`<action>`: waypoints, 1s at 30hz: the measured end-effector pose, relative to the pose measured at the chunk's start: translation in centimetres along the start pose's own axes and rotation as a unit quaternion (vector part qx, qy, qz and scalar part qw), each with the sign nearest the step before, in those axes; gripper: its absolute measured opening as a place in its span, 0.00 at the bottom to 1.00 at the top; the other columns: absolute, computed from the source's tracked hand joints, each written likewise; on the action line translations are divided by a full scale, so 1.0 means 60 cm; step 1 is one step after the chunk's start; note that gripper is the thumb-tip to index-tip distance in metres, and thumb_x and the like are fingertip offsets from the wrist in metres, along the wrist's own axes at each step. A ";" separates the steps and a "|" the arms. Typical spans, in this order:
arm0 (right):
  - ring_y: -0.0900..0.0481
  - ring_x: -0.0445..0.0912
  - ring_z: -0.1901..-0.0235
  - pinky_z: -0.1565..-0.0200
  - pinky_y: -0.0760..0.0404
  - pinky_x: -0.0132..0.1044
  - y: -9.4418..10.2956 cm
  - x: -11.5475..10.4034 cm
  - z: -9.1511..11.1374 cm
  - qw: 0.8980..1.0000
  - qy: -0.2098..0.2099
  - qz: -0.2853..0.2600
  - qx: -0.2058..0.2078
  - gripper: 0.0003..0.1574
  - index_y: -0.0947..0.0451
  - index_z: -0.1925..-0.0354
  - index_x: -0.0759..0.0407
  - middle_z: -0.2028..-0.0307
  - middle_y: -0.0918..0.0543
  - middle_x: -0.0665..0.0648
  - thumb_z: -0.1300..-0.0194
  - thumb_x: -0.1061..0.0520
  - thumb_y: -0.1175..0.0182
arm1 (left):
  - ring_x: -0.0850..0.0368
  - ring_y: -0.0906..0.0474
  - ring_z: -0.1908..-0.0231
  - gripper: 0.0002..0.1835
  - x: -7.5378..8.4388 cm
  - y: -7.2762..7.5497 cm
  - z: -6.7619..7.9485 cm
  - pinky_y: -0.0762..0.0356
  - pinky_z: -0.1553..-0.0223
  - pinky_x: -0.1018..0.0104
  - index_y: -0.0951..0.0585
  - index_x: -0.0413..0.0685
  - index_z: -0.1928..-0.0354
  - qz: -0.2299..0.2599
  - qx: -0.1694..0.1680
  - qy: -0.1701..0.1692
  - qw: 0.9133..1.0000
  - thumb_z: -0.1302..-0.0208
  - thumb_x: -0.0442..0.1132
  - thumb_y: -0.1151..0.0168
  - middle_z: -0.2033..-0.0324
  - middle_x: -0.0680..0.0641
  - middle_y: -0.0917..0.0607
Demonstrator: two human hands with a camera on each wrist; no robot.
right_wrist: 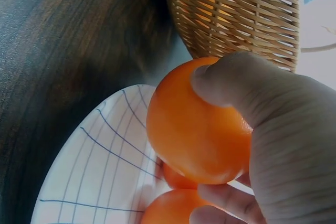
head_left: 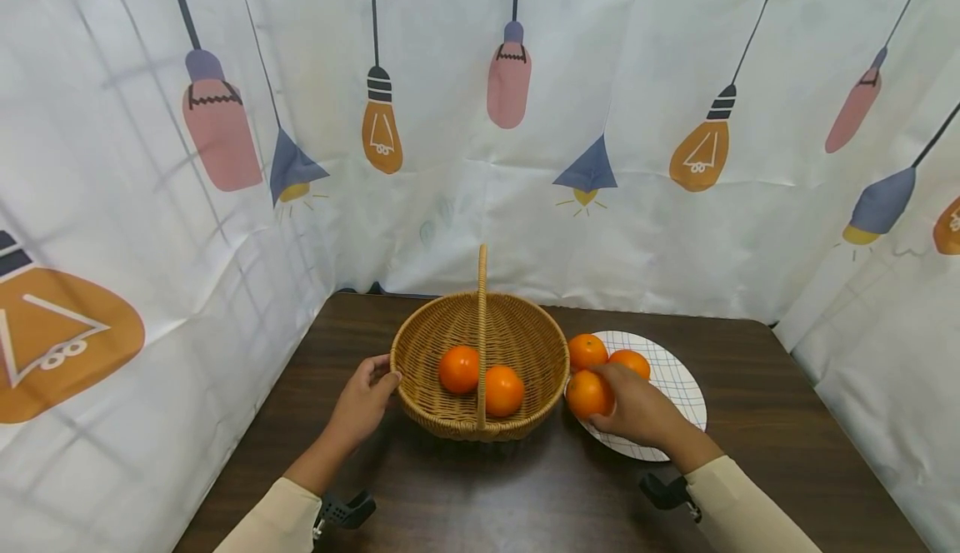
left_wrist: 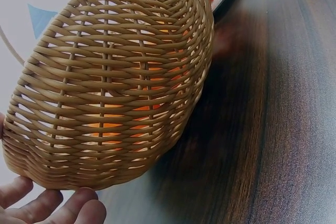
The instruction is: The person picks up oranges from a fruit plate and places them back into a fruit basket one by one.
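My left hand (head_left: pixel 358 410) holds the left rim of a round wicker basket (head_left: pixel 528 332) with a tall handle. In the left wrist view its fingertips (left_wrist: pixel 79 203) curl at the basket's edge. Two oranges, one on the left (head_left: pixel 458 369) and one on the right (head_left: pixel 505 391), lie inside, on either side of the handle. My right hand (head_left: pixel 639 407) grips another orange (right_wrist: pixel 197 124) between thumb and fingers, over the plate's left edge and close beside the basket. Behind it, two more oranges, one at the rear (head_left: pixel 587 351) and one further right (head_left: pixel 632 361), rest on the white plate (head_left: pixel 681 382).
The dark wooden table (head_left: pixel 495 503) carries the basket and the blue-lined plate side by side. A white curtain (head_left: pixel 450 228) printed with hanging lamps closes off the back and both sides. Each wrist wears a dark strapped device, the left one (head_left: pixel 347 510) near the table.
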State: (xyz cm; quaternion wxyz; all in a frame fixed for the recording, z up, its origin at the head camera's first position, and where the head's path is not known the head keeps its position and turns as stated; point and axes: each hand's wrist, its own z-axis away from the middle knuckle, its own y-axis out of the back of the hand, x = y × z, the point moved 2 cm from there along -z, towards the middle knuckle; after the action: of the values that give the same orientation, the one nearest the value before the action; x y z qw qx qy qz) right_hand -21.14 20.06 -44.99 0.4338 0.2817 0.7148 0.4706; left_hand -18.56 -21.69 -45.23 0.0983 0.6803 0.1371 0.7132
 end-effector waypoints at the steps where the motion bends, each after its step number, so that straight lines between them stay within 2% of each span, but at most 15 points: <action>1: 0.26 0.41 0.63 0.62 0.23 0.40 0.002 0.000 -0.001 1.000 -0.004 -0.005 -0.004 0.43 0.30 0.44 0.52 0.56 0.24 0.47 0.58 0.43 0.26 | 0.47 0.26 0.51 0.25 -0.001 0.000 0.000 0.23 0.56 0.50 0.37 0.45 0.37 -0.001 0.000 0.000 1.000 0.31 0.46 0.49 0.44 0.42 0.29; 6: 0.26 0.40 0.65 0.65 0.23 0.38 0.012 -0.001 -0.003 0.999 -0.018 -0.026 -0.014 0.44 0.31 0.42 0.54 0.56 0.24 0.49 0.56 0.45 0.27 | 0.47 0.26 0.50 0.25 -0.004 0.000 -0.003 0.23 0.56 0.51 0.37 0.44 0.37 -0.002 -0.001 0.000 1.000 0.31 0.47 0.49 0.44 0.42 0.29; 10: 0.25 0.40 0.64 0.64 0.23 0.36 0.020 0.003 -0.004 0.999 -0.022 -0.034 -0.005 0.44 0.32 0.42 0.56 0.53 0.25 0.51 0.55 0.45 0.27 | 0.48 0.25 0.51 0.25 -0.003 0.000 -0.004 0.23 0.56 0.50 0.37 0.45 0.37 0.002 -0.001 0.001 1.000 0.31 0.47 0.49 0.44 0.42 0.29; 17: 0.25 0.47 0.57 0.58 0.22 0.43 0.040 0.003 -0.004 0.999 -0.018 -0.043 0.025 0.47 0.33 0.40 0.60 0.48 0.26 0.57 0.55 0.45 0.27 | 0.47 0.25 0.51 0.25 0.001 0.000 -0.004 0.23 0.56 0.50 0.37 0.45 0.37 -0.001 -0.001 0.002 1.000 0.31 0.47 0.49 0.44 0.42 0.29; 24: 0.26 0.45 0.59 0.60 0.23 0.40 0.056 0.000 -0.011 0.998 -0.022 -0.044 0.025 0.48 0.34 0.39 0.57 0.46 0.27 0.56 0.54 0.41 0.28 | 0.47 0.26 0.49 0.25 0.005 0.001 0.000 0.24 0.54 0.49 0.37 0.46 0.36 0.006 -0.010 0.007 1.000 0.31 0.47 0.49 0.44 0.41 0.28; 30: 0.25 0.49 0.55 0.58 0.22 0.45 0.072 -0.005 -0.017 0.998 -0.006 -0.031 0.046 0.49 0.34 0.38 0.58 0.45 0.28 0.59 0.54 0.41 0.28 | 0.47 0.27 0.49 0.26 0.007 0.002 0.002 0.24 0.54 0.49 0.38 0.45 0.36 0.003 -0.012 0.008 1.000 0.31 0.48 0.50 0.44 0.41 0.29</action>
State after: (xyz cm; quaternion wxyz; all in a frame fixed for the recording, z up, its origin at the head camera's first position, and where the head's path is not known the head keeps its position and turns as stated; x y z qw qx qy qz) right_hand -21.90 21.09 -40.73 0.4388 0.2817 0.7419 0.4215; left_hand -18.47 -21.65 -44.79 0.1036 0.6737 0.1276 0.7205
